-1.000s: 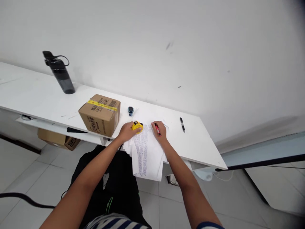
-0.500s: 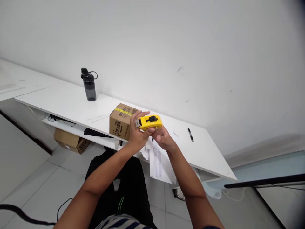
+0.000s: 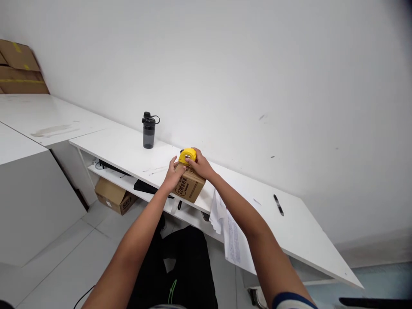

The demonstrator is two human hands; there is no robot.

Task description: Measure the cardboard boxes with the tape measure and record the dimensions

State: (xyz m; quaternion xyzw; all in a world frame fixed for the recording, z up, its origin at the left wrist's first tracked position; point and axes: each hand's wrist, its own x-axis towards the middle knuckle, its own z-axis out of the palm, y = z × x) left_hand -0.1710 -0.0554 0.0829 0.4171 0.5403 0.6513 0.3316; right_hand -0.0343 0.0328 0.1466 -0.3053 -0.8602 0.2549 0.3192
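Note:
A yellow tape measure (image 3: 187,156) is gripped in my right hand (image 3: 200,164), just over the top of a small brown cardboard box (image 3: 192,187) with black print. The box sits at the front edge of the white desk (image 3: 127,148). Against the box's upper left corner lies my left hand (image 3: 174,175), its fingers apart and its thumb toward the tape measure. Whether any tape blade is pulled out, I cannot make out. Both hands partly cover the box top.
Left of the box a dark shaker bottle (image 3: 148,132) stands near the wall. Papers (image 3: 233,236) hang over the front edge at right, with a black pen (image 3: 278,204) beyond. Below, a carton (image 3: 112,195) rests on the floor. Stacked boxes (image 3: 24,71) stand far left.
The tape measure has been turned and brought left to the box top in my right hand. My left hand has left the tape measure's body for the box corner. The view has shifted left.

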